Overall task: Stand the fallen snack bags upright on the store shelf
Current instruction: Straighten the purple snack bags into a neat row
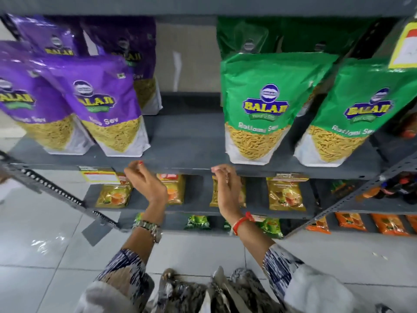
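Purple snack bags [106, 105] stand upright on the left of the grey shelf [185, 145], with more purple ones [126, 53] behind. On the right stand green snack bags [264, 105], another [358, 114] beside it and more at the back. A bare gap runs between the two groups. My left hand [144, 184] and my right hand [225, 184] hover just in front of the shelf's front edge, below that gap. Both hold nothing, with fingers loosely curled and slightly apart. No bag lies flat on this shelf.
Lower shelves carry yellow packets [285, 195], green packets [198, 222] and orange packets [388, 224]. A perforated grey upright [52, 188] slants at the left, another [352, 195] at the right. Price labels [99, 176] hang on the shelf edge. White tiled floor [45, 256] lies below.
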The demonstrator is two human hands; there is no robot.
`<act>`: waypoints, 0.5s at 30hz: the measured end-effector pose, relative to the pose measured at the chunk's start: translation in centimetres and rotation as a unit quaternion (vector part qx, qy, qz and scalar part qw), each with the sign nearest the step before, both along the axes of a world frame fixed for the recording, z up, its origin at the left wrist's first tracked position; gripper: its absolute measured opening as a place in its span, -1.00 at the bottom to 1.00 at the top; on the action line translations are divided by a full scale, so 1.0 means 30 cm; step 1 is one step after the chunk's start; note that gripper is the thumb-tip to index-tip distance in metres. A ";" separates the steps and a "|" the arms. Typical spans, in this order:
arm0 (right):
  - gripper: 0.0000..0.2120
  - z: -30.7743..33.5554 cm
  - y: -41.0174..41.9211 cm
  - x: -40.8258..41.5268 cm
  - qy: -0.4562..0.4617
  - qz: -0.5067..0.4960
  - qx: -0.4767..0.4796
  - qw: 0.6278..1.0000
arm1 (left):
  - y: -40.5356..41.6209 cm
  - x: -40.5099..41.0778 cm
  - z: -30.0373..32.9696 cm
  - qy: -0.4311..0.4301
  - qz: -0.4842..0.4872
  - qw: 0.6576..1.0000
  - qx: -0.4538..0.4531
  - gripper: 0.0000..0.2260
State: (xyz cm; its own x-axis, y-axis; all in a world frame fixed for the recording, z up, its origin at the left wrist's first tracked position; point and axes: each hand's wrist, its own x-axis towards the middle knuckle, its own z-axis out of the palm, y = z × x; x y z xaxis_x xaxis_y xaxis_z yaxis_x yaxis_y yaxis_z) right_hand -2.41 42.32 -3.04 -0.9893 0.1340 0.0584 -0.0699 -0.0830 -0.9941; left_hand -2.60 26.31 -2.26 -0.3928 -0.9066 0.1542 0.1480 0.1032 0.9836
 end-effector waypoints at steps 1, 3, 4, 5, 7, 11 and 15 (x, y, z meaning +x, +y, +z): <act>-0.80 0.009 -0.060 -0.004 0.003 0.020 -0.006 1.000 | -0.073 0.007 0.009 0.004 0.013 1.000 -0.004 -0.85; -0.80 0.042 -0.176 -0.028 0.014 0.054 -0.017 0.998 | -0.201 0.005 0.026 0.018 0.021 1.000 -0.003 -0.74; -0.84 0.062 -0.240 -0.044 0.014 0.070 -0.022 0.997 | -0.266 -0.001 0.029 0.015 0.008 1.000 -0.002 -0.69; -0.90 0.072 -0.304 -0.066 0.007 0.084 -0.037 0.996 | -0.323 -0.005 0.036 0.002 -0.015 1.000 -0.003 -0.66; -0.90 0.102 -0.422 -0.116 -0.029 0.112 -0.062 0.991 | -0.416 -0.011 0.055 -0.017 -0.077 0.997 -0.013 -0.66; -0.42 0.114 -0.627 -0.188 -0.061 0.150 -0.037 0.986 | -0.595 -0.052 0.079 -0.052 -0.213 0.976 -0.003 -0.63; -0.50 0.095 -0.730 -0.221 -0.074 0.140 -0.062 0.985 | -0.683 -0.121 0.115 -0.045 -0.296 0.941 0.159 -0.59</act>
